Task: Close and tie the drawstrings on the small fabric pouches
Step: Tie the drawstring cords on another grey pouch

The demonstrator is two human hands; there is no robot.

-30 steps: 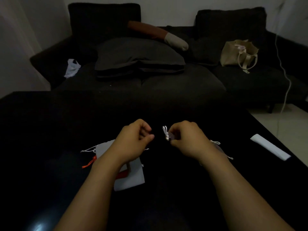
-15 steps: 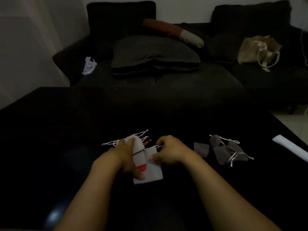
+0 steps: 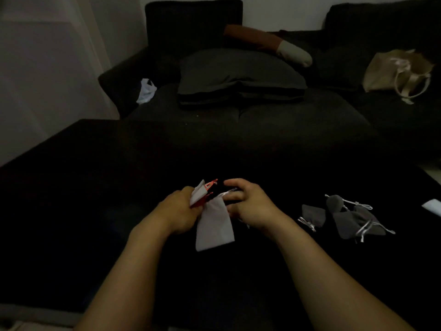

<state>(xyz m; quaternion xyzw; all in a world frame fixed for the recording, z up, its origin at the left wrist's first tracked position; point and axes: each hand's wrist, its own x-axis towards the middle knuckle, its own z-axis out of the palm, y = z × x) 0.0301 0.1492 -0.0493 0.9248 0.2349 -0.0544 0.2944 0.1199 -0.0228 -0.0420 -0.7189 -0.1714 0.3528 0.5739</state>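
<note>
Both hands (image 3: pixel 210 206) gripped the white pouch (image 3: pixel 214 225) at frame centre — cord barely pinched, so it could slip mid-knot.

Black table (image 3: pixel 100 187) is open left of the left hand (image 3: pixel 181 211) and ahead of both hands; right of the right hand (image 3: pixel 253 206), a cluster of grey pouches (image 3: pixel 353 220) blocks the way, white strip (image 3: pixel 433 206) beyond.
</note>
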